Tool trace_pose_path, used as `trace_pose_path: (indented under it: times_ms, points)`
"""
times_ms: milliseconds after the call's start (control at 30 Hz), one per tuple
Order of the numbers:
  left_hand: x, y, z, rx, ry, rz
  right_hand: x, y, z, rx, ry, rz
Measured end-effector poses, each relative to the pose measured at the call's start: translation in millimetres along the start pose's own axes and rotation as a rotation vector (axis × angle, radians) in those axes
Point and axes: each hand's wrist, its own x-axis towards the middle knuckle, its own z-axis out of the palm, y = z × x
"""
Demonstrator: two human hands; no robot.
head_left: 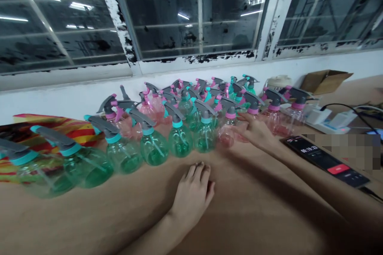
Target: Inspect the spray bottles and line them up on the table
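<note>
Spray bottles stand in rows on the table, some green with turquoise collars, others pink with pink collars, all with grey trigger heads. My right hand [255,129] reaches among the front pink bottles, its fingers stretched out and apart. It is at a pink spray bottle [226,137]; whether the fingertips touch it I cannot tell. My left hand [194,189] rests on the table with loosely bent fingers and holds nothing. Just beyond it are a green spray bottle [180,139] and another green spray bottle [205,137].
A phone [326,159] showing a running timer lies by my right forearm. Behind it are a power strip [332,125] with white plugs, cables and an open cardboard box [324,81]. A red-and-yellow patterned sheet [72,125] lies at left. Barred windows [194,12] rise behind the table.
</note>
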Motion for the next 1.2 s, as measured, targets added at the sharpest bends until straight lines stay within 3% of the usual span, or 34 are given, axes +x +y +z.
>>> trace_pose_path:
  times_ms: [167, 433, 700, 800, 1000, 1100, 1200]
  points:
    - [0, -2, 0.3, -0.003, -0.012, 0.013, 3, -8, 4, -0.088, -0.045, 0.022]
    - [2, -5, -0.6, -0.038, -0.012, 0.028, -32, -10, -24, -0.278, -0.094, 0.005]
    - [1, -6, -0.9, -0.049, 0.03, 0.033, -86, -10, -52, -0.362, 0.066, -0.246]
    - [2, -5, -1.9, -0.048, 0.029, 0.038, -87, -3, -61, -0.239, 0.055, -0.248]
    - [4, -4, -4.1, -0.062, 0.032, 0.034, -63, 0, -62, 0.293, -0.204, -0.066]
    - [4, -4, -4.5, -0.051, 0.027, 0.029, -52, -11, -55, 0.443, -0.197, -0.019]
    - [3, -3, -4.6, -0.047, 0.014, 0.023, -47, -21, -46, 0.472, -0.111, 0.027]
